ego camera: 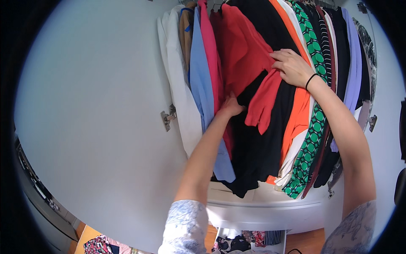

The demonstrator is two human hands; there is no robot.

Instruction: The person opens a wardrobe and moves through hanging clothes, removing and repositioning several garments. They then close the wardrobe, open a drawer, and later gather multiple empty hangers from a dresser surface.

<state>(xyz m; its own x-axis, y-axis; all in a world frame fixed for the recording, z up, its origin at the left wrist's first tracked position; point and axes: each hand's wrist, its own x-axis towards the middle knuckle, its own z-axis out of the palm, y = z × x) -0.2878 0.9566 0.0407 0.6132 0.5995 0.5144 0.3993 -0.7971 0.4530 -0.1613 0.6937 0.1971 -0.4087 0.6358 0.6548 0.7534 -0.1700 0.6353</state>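
A red long-sleeved garment hangs in an open wardrobe, in front of black clothing. My right hand, with a dark band at the wrist, grips its sleeve, and the cuff end dangles below the fingers. Lower and to the left, my left hand reaches in at the red garment's lower edge. Its fingers are partly hidden by cloth, so its hold is unclear. Left of it hang a pink garment and a light blue one. Orange clothing hangs just under my right forearm.
White garments hang at the left, a green patterned one and a lilac one at the right. White doors with metal hinges flank the rail. Below, an open drawer holds folded clothes.
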